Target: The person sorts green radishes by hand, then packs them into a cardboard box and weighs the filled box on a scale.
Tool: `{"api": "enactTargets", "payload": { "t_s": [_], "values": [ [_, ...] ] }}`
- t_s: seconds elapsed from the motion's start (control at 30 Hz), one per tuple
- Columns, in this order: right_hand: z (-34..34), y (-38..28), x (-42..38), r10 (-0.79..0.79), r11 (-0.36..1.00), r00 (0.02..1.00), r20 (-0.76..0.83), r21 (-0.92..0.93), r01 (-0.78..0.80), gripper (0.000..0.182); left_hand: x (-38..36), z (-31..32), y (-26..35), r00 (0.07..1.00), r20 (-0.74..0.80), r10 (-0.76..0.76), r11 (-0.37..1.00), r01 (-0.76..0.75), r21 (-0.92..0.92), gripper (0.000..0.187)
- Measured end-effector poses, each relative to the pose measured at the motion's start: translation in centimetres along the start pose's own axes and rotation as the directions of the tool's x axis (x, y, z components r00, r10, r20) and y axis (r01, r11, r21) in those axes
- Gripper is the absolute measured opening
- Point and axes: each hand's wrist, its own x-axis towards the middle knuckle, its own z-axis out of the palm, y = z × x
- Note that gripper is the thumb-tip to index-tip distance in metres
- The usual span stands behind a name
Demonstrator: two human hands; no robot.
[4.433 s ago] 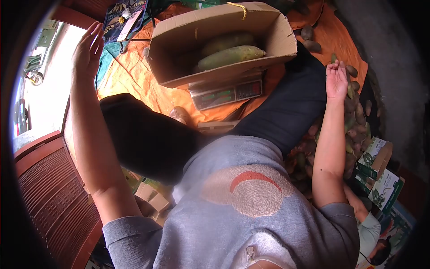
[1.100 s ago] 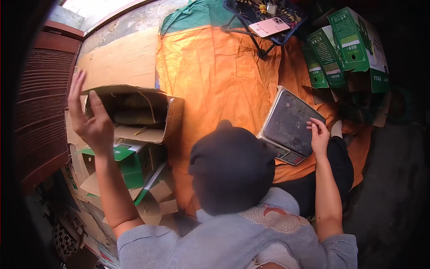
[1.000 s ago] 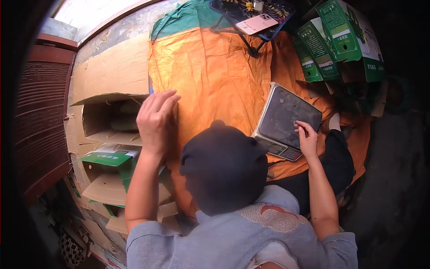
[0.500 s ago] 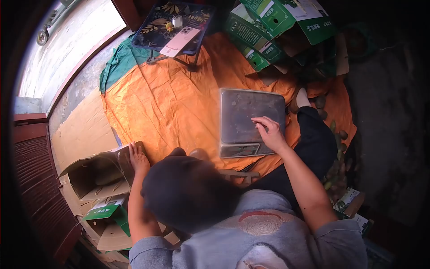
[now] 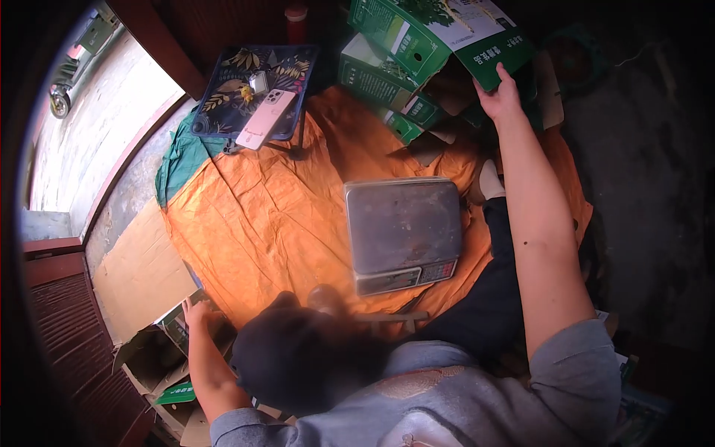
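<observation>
My right hand [image 5: 500,94] reaches far forward, its fingers at the lower edge of a green and white printed box [image 5: 488,56], thumb and fingers on its edge. At the lower left, my left hand [image 5: 196,311] touches the top edge of an open cardboard box [image 5: 153,357]; its fingers are partly hard to make out. Between my arms a flat grey scale [image 5: 406,227] with a keypad and display lies on the orange sheet [image 5: 261,223], with nothing on its plate.
A small patterned table [image 5: 212,119] at the upper left bears a pink phone [image 5: 266,119] and a small yellow thing. More green boxes [image 5: 376,78] stand at the top. A flat cardboard piece [image 5: 141,268] lies at the left. A red-capped container [image 5: 296,24] stands behind the table.
My right hand has left the scale and moved up to the green box. My left hand has shifted down and left at the cardboard boxes. The view has shifted.
</observation>
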Motion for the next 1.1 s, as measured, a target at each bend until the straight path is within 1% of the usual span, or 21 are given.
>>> {"api": "enactTargets", "payload": {
  "t_s": [0.03,0.07,0.1,0.17,0.3,0.43,0.47,0.53,0.57,0.6,0.67,0.7,0.77,0.8,0.87,0.93,0.97,1.0,1.03,1.07,1.1],
  "values": [
    [0.7,0.3,0.4,0.015,0.999,0.999,-0.028,0.050,-0.014,0.032,-0.4,-1.0,0.4,0.998,-0.014,0.054,0.973,-0.056,-0.224,0.066],
    [1.0,0.6,0.5,0.037,0.997,0.999,0.005,0.063,-0.037,0.031,-1.7,-3.1,1.3,0.999,-0.025,0.029,0.923,-0.036,-0.383,0.069],
    [1.2,0.7,0.7,0.056,0.995,0.998,0.042,0.078,-0.059,0.030,5.1,0.3,-0.9,0.972,-0.151,0.182,0.818,-0.235,-0.525,0.068],
    [0.2,0.4,2.5,0.081,0.993,0.988,0.132,0.080,-0.092,0.031,4.9,-1.5,0.1,0.903,-0.377,0.206,0.509,-0.428,-0.747,0.060],
    [1.1,-3.3,2.1,-0.010,0.989,0.994,0.110,-0.147,0.026,0.032,0.0,-9.1,3.5,0.738,-0.649,0.187,0.581,-0.616,-0.532,0.049],
    [1.9,-11.1,-3.5,-0.031,0.911,0.906,0.421,-0.361,0.199,0.026,-8.2,-16.8,6.7,0.561,-0.795,0.232,0.597,-0.727,-0.339,0.044],
    [2.4,-13.2,-5.9,-0.032,0.862,0.884,0.466,-0.435,0.260,0.025,-9.7,-18.3,7.3,0.507,-0.822,0.259,0.583,-0.760,-0.285,0.044],
    [2.8,-16.8,-10.1,0.060,0.733,0.843,0.534,-0.597,0.326,0.025,-12.5,-21.1,8.5,0.361,-0.877,0.316,0.516,-0.841,-0.160,0.043],
    [2.9,-18.3,-12.2,0.099,0.654,0.815,0.571,-0.655,0.379,0.026,-15.0,-22.6,9.4,0.288,-0.897,0.335,0.532,-0.844,-0.072,0.044],
    [3.1,-19.6,-14.0,0.144,0.566,0.786,0.601,-0.702,0.432,0.028,-17.0,-23.8,10.0,0.244,-0.904,0.350,0.482,-0.875,-0.049,0.046],
    [3.2,-21.5,-17.5,0.221,0.390,0.730,0.647,-0.744,0.542,0.032,-21.2,-25.9,11.4,0.114,-0.935,0.337,0.526,-0.846,0.087,0.058],
    [3.3,-22.1,-19.1,0.247,0.321,0.714,0.655,-0.750,0.578,0.033,-23.4,-26.9,12.3,0.090,-0.943,0.321,0.472,-0.878,0.077,0.068],
    [3.5,-23.1,-20.4,0.326,0.193,0.671,0.667,-0.741,0.643,0.030,-26.2,-28.4,13.7,-0.110,-0.958,0.263,0.406,-0.889,0.213,0.079],
    [3.3,-23.4,-20.8,0.370,0.113,0.649,0.665,-0.725,0.679,0.029,-27.9,-28.9,14.3,-0.065,-0.964,0.260,0.378,-0.911,0.164,0.089],
    [3.0,-23.0,-21.9,0.415,0.071,0.621,0.665,-0.704,0.706,0.028,-28.6,-29.6,15.8,-0.078,-0.968,0.238,0.228,-0.965,0.133,0.097],
    [1.9,-22.1,-22.1,0.392,0.010,0.668,0.632,-0.729,0.684,0.025,-28.7,-30.1,17.0,-0.068,-0.966,0.248,0.122,-0.987,0.101,0.104],
    [3.7,-21.5,-24.3,0.451,-0.040,0.685,0.572,-0.754,0.656,0.019,-29.2,-30.2,17.5,-0.013,-0.961,0.275,0.104,-0.994,0.043,0.107],
    [3.3,-20.6,-24.4,0.517,-0.077,0.590,0.620,-0.652,0.754,0.025,-30.4,-29.6,18.4,0.096,-0.963,0.251,0.130,-0.989,-0.064,0.103],
    [2.5,-19.7,-24.5,0.575,-0.105,0.483,0.661,-0.525,0.844,0.032,-29.3,-28.4,18.9,0.060,-0.960,0.272,0.109,-0.994,-0.031,0.099],
    [0.8,-18.1,-23.9,0.537,-0.129,0.398,0.744,-0.394,0.910,0.033,-28.3,-27.5,19.4,0.024,-0.957,0.288,0.088,-0.996,0.002,0.095],
    [-0.9,-16.5,-23.2,0.490,-0.169,0.307,0.816,-0.256,0.952,0.035,-27.8,-26.2,20.0,-0.002,-0.945,0.327,0.048,-0.999,0.019,0.082]
  ]
}}
